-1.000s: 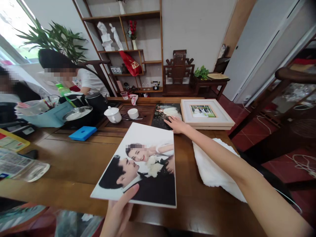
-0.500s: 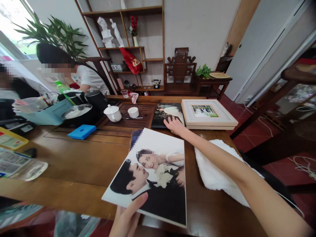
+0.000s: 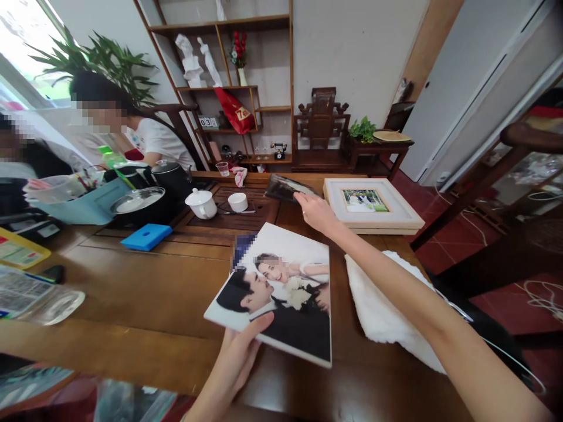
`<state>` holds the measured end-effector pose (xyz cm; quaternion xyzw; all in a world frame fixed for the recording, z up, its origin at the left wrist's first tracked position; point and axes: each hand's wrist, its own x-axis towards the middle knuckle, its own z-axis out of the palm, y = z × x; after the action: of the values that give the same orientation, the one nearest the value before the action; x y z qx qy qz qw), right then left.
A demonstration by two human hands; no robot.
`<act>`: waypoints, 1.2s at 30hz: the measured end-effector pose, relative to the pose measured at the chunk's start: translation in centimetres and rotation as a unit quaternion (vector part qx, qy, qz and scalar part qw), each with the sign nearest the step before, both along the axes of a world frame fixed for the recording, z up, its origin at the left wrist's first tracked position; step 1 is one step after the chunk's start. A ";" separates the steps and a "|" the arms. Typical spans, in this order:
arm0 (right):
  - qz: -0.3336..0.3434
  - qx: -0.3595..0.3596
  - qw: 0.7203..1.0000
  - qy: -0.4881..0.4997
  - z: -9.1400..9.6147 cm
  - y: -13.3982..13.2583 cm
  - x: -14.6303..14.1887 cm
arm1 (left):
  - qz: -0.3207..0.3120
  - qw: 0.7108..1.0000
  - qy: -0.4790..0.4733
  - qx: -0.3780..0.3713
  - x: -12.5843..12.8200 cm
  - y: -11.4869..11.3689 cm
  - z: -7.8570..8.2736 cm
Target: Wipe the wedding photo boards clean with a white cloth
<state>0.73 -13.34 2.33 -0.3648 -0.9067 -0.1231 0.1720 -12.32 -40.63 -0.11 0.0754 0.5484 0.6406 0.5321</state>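
Observation:
My left hand (image 3: 243,349) grips a white-edged wedding photo panel (image 3: 295,337) by its lower left edge, thumb on the picture and fingers underneath. The panel is held tilted over the table, and the blue corner of another picture (image 3: 241,249) shows behind it. Farther forward, my right hand (image 3: 317,212) has hold of a dark photo panel (image 3: 285,187) by its near right edge. That panel is tipped up at a slant, its picture hard to make out. Just right of it lies a pale wooden picture frame (image 3: 402,218), with a second frame apparently under it.
A white towel (image 3: 387,316) lies under my right forearm. On the tea tray (image 3: 206,221) stand a lidded white cup (image 3: 201,203) and a small white bowl (image 3: 238,202). A blue block (image 3: 146,236) lies farther left. Two people sit at the far left.
My right hand, which lay on the flat dark panel, now grips it and has tipped it up. The wedding panel in my left hand has moved slightly up and right.

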 end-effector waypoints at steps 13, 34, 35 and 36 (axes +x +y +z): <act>0.131 0.144 0.959 0.206 5.4 -4.9 8.4 | -0.075 0.988 -0.016 0.137 -2.4 15.2 0.0; 0.048 0.196 0.960 0.196 5.0 -12.2 17.0 | 0.024 0.994 -0.087 0.067 2.3 27.9 -3.0; 0.047 0.195 0.960 0.195 4.9 -12.3 17.2 | 0.025 0.995 -0.081 0.061 2.4 27.8 -3.1; 0.049 0.194 0.960 0.193 4.8 -12.4 17.2 | 0.023 0.995 -0.075 0.055 2.6 27.7 -3.3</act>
<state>17.98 -25.77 7.15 -0.2968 -0.8315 -0.2154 0.4173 -9.76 -12.97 -3.39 0.0437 0.4724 0.6859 0.5519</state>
